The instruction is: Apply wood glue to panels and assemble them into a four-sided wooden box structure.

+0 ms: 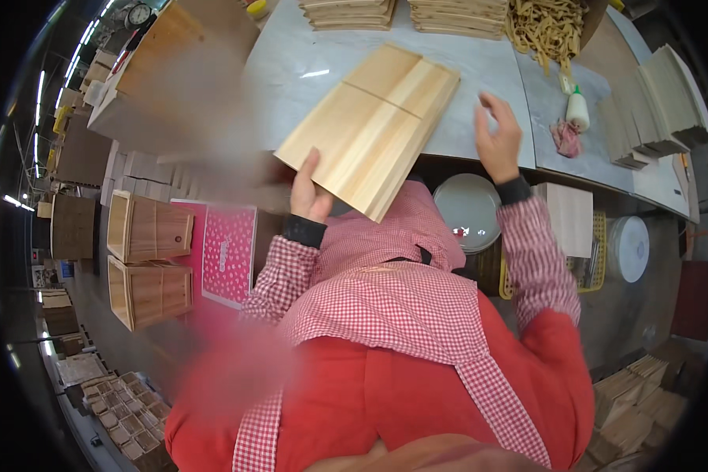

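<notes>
My left hand [310, 193] grips a pale, tapered wooden panel [374, 118] by its near left corner, thumb on top and fingers underneath. The panel is tilted above the table's front edge, and a dark line runs across it near the far end. To the panel's right, my right hand [499, 140] is raised over the table's edge, apart from the wood. Its thumb and fingers are spread, with nothing seen between them.
Wooden panel stacks [456, 17] and tan strips [547, 31] line the back of the table [291, 75]. A green-capped bottle [577, 110], pink cloth [566, 138] and board stack [661, 98] stand right. Below are round tubs [466, 208]; wooden boxes [153, 228] sit left.
</notes>
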`<state>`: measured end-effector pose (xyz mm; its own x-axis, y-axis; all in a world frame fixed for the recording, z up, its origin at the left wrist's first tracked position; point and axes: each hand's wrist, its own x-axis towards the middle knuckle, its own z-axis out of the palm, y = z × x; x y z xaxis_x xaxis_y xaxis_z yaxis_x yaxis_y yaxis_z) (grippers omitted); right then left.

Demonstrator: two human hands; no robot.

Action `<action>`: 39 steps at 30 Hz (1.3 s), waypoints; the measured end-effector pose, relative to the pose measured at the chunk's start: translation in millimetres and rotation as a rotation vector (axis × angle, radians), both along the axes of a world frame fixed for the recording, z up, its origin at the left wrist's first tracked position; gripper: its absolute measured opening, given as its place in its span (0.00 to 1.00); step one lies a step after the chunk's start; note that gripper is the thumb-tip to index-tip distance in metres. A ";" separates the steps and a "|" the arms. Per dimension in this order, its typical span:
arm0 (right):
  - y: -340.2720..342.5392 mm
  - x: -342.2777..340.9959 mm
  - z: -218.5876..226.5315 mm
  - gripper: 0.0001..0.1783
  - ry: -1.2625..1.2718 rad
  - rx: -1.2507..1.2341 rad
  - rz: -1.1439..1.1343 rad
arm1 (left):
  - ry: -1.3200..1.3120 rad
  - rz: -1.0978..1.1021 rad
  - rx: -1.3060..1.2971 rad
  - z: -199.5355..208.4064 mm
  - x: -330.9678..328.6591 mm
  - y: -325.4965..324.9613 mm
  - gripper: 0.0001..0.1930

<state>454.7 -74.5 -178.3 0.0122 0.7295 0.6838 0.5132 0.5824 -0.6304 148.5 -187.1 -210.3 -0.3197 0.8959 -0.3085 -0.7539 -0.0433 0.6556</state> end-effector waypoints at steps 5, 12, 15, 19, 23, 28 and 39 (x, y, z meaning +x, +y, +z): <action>87.3 -48.6 -34.5 0.17 -0.290 0.109 0.007 | -0.086 -0.011 -0.109 -37.3 -3.9 -13.5 0.30; 107.4 -99.0 -35.3 0.14 -0.612 -0.224 0.014 | -0.061 -0.060 -0.197 -14.4 4.0 -44.3 0.28; 88.9 -117.4 -29.0 0.13 -0.547 -0.081 0.036 | -0.049 -0.100 -0.246 -1.7 -0.1 -68.8 0.28; 72.9 -135.1 -27.5 0.14 -0.434 -0.066 0.052 | 0.013 -0.053 -0.292 -4.4 -17.4 -71.5 0.28; 82.5 -94.8 -41.2 0.17 -0.423 -0.140 0.152 | -0.061 -0.109 -0.310 -17.9 -30.4 -66.3 0.29; 95.8 71.8 -33.7 0.23 -0.217 0.188 -0.565 | -0.101 -0.094 -0.356 4.0 -19.1 -67.7 0.28; 122.1 228.9 -77.0 0.36 -0.019 -0.393 -0.861 | -0.078 -0.110 -0.325 -23.9 -28.0 -42.6 0.27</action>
<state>683.6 47.6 -255.3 0.6451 0.6532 0.3963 0.6798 -0.2540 -0.6880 120.5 -229.7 -234.3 -0.1910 0.7747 -0.6028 -0.7905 0.2427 0.5623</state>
